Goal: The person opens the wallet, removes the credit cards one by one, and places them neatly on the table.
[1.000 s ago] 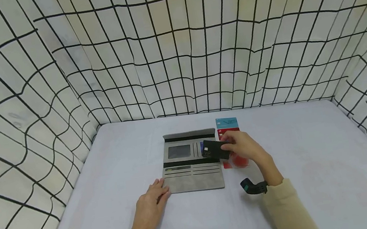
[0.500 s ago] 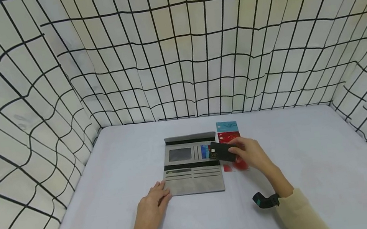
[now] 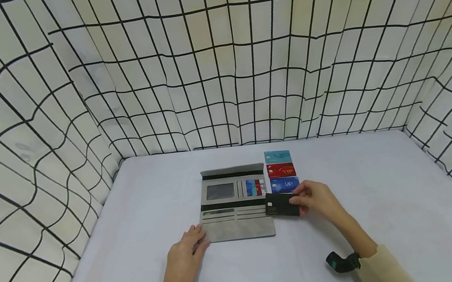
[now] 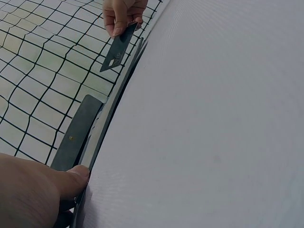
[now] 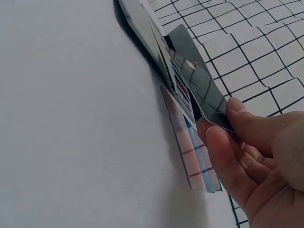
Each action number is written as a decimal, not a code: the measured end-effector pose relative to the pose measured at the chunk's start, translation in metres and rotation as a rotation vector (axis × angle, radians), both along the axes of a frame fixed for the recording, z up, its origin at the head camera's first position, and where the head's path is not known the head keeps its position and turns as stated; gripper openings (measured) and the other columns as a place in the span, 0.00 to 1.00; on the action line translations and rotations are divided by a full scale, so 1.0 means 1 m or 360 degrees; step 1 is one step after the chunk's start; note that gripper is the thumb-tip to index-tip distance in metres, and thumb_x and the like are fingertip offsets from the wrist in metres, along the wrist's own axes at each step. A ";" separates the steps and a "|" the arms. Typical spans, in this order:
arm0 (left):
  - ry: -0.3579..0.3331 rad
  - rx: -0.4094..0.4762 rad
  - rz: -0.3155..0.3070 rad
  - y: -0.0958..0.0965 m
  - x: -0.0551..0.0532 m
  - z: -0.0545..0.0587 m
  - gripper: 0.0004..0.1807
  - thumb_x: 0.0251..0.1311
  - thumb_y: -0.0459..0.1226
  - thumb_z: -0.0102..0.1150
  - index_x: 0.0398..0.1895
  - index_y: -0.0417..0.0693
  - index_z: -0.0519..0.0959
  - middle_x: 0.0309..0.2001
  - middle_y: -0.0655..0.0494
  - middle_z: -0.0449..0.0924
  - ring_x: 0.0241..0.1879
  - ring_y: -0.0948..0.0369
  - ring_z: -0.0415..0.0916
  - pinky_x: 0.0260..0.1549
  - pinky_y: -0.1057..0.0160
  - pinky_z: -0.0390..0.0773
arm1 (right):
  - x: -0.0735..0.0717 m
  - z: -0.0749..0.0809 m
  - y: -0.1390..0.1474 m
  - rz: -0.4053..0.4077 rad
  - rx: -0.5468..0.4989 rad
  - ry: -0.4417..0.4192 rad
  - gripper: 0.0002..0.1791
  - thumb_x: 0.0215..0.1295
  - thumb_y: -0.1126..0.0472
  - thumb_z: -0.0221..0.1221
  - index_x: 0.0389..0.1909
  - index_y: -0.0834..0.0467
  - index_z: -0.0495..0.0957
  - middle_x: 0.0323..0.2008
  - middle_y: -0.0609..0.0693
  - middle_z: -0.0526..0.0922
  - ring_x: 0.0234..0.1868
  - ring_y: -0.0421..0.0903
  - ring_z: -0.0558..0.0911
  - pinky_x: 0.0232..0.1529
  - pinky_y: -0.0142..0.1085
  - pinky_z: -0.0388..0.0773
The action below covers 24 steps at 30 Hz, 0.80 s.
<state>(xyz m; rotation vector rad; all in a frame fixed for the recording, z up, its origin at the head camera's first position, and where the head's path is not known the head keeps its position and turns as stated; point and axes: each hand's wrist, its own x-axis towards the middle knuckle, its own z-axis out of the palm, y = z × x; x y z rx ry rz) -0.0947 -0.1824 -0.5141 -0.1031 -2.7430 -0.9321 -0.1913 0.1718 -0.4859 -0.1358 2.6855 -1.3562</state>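
A grey wallet (image 3: pixel 237 230) lies unfolded on the white table, with several cards' coloured ends (image 3: pixel 253 187) showing in its upper right slots. My left hand (image 3: pixel 187 253) rests at the wallet's lower left edge, its thumb (image 4: pixel 78 175) touching that edge. My right hand (image 3: pixel 315 198) pinches a black VIP card (image 3: pixel 279 204) by its right end between thumb and fingers. The card is tilted, its left end over the wallet's right edge. Right of the wallet lie a light blue card (image 3: pixel 277 156), a red card (image 3: pixel 281 170) and a blue card (image 3: pixel 284 184) in a column.
A white cloth covers the table (image 3: pixel 388 200). White walls with black grid lines (image 3: pixel 202 91) stand behind and at both sides. A black wrist camera (image 3: pixel 342 262) sticks out from the right wrist.
My right hand has drawn the black card right and then down from the wallet's upper slots, uncovering the coloured card ends and the blue card. My left hand has stayed in place.
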 end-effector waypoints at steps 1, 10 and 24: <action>-0.0011 -0.0003 -0.0001 0.000 0.000 0.000 0.15 0.60 0.36 0.68 0.49 0.39 0.84 0.59 0.42 0.81 0.62 0.43 0.77 0.62 0.44 0.75 | 0.002 -0.001 0.001 0.0007 0.0002 -0.0013 0.15 0.63 0.58 0.69 0.43 0.64 0.78 0.23 0.50 0.84 0.21 0.43 0.82 0.27 0.29 0.80; -0.0008 -0.0008 -0.0008 0.000 0.000 0.001 0.15 0.60 0.36 0.68 0.48 0.38 0.85 0.60 0.42 0.81 0.62 0.42 0.76 0.60 0.43 0.76 | 0.008 -0.001 0.015 0.0151 0.0039 -0.0148 0.14 0.64 0.58 0.68 0.43 0.63 0.78 0.23 0.50 0.82 0.21 0.44 0.82 0.28 0.32 0.82; -0.0004 -0.0025 -0.0019 0.000 0.000 0.001 0.16 0.61 0.36 0.68 0.50 0.37 0.84 0.60 0.42 0.80 0.62 0.42 0.77 0.61 0.43 0.75 | 0.013 0.003 0.019 0.0300 0.0109 -0.0314 0.13 0.62 0.60 0.69 0.40 0.63 0.78 0.23 0.52 0.81 0.17 0.44 0.81 0.27 0.35 0.85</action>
